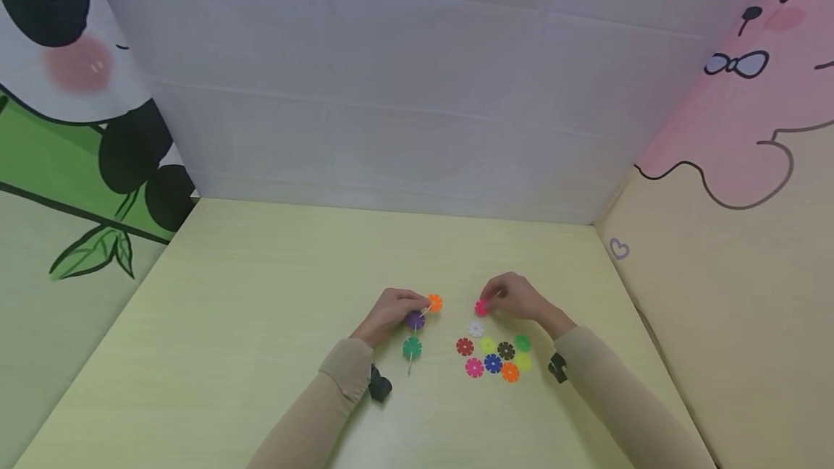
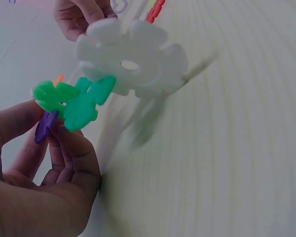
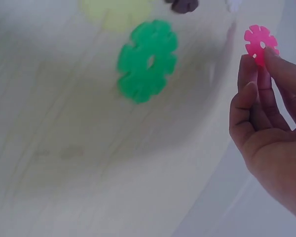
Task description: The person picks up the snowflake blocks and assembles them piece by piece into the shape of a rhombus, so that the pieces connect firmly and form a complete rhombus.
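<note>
Over the table, my left hand point(image 1: 389, 313) pinches a chain of slotted plastic snowflake discs point(image 1: 412, 348) joined edge to edge. Its orange disc point(image 1: 435, 302) is at the far end, a purple disc point(image 1: 415, 320) sits by my fingertips, then comes green. In the left wrist view, a white disc point(image 2: 163, 66) forms the near end. To the right, my right hand point(image 1: 519, 298) holds a loose pink snowflake disc point(image 3: 259, 37) between thumb and fingers. A gap separates this pink disc from the chain's orange end.
Several loose discs lie on the pale table point(image 1: 260, 324) below my right hand, among them a white disc point(image 1: 476, 328), a red disc point(image 1: 465, 347), a blue disc point(image 1: 493, 363) and a green disc point(image 3: 148, 61). A white panel point(image 1: 391, 93) stands behind; printed panels flank both sides.
</note>
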Available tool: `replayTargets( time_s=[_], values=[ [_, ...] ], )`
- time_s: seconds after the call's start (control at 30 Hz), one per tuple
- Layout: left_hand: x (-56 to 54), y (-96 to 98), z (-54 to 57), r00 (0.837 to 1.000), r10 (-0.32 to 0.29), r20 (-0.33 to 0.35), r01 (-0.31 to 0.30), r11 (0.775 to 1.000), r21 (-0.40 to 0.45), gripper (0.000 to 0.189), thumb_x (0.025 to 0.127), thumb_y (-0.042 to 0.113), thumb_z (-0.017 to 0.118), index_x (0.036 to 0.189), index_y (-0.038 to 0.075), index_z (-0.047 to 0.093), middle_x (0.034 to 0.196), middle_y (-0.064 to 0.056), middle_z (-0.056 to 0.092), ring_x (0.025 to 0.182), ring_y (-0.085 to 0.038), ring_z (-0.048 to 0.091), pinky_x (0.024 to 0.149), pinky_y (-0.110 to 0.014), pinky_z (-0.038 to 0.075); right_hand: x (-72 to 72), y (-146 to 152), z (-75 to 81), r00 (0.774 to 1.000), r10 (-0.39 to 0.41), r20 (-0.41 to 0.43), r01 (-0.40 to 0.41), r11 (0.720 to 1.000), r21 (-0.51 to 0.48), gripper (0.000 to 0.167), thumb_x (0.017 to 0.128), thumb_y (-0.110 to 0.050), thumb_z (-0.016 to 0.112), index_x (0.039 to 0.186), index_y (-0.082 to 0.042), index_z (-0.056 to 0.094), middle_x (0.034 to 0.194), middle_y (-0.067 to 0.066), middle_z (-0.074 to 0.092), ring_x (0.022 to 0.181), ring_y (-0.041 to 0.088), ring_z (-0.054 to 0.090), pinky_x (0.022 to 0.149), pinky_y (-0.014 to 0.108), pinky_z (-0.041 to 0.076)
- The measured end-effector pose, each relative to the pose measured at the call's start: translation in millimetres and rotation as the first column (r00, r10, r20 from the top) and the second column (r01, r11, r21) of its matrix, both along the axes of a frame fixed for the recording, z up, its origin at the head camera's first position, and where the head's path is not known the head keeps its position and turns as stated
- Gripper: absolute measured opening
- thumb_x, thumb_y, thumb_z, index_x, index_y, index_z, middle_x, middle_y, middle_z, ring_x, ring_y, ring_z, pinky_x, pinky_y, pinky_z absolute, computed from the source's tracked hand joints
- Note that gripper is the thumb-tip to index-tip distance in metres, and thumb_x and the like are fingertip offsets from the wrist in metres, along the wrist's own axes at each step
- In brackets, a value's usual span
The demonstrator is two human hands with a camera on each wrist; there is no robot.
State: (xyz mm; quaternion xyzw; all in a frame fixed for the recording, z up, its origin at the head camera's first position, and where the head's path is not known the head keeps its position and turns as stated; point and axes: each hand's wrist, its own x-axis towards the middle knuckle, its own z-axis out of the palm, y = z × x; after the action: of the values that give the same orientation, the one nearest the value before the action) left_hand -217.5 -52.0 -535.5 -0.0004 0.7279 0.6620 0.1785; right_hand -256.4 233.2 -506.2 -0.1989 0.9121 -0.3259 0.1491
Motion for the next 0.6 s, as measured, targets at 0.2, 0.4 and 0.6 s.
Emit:
replayTargets(
  time_s=[0.2, 0.4, 0.6],
  values=[
    [0.5, 0.5, 0.8, 1.000, -0.001, 0.003, 0.001, 1.000, -0.004, 0.019, 0.085, 0.021, 0.072, 0.092, 0.003, 0.075, 0.087, -0.005, 0.069, 0.080, -0.017, 0.057, 0.073, -0.030, 0.045, -2.4, -15.9, 2.8, 0.998, 0.036, -0.045, -0.039, 0.997, -0.071, 0.009, 0.083, -0.009, 0.075, 0.089, -0.013, 0.071, 0.088, -0.006, 0.067, 0.082, 0.013, 0.062, 0.075, 0.031, 0.050],
    [0.8, 0.9, 2.4, 1.000, 0.000, 0.010, 0.000, 1.000, -0.019, 0.022, 0.085, 0.024, 0.072, 0.092, 0.004, 0.075, 0.086, -0.004, 0.068, 0.078, -0.017, 0.057, 0.074, -0.031, 0.044, -2.3, -32.8, 4.3, 0.995, 0.057, -0.081, -0.068, 0.988, -0.141, 0.008, 0.083, -0.007, 0.075, 0.088, -0.012, 0.071, 0.087, -0.005, 0.068, 0.081, 0.012, 0.063, 0.075, 0.028, 0.051],
    [0.7, 1.3, 2.7, 1.000, 0.003, 0.006, -0.003, 0.999, -0.044, 0.025, 0.084, 0.029, 0.073, 0.093, 0.006, 0.075, 0.085, -0.004, 0.068, 0.081, -0.019, 0.057, 0.081, -0.036, 0.042, 1.2, -45.0, 9.0, 0.994, 0.058, -0.093, -0.071, 0.987, -0.143, 0.008, 0.083, -0.005, 0.073, 0.090, -0.009, 0.071, 0.086, -0.004, 0.067, 0.081, 0.012, 0.063, 0.076, 0.029, 0.051]
  ],
)
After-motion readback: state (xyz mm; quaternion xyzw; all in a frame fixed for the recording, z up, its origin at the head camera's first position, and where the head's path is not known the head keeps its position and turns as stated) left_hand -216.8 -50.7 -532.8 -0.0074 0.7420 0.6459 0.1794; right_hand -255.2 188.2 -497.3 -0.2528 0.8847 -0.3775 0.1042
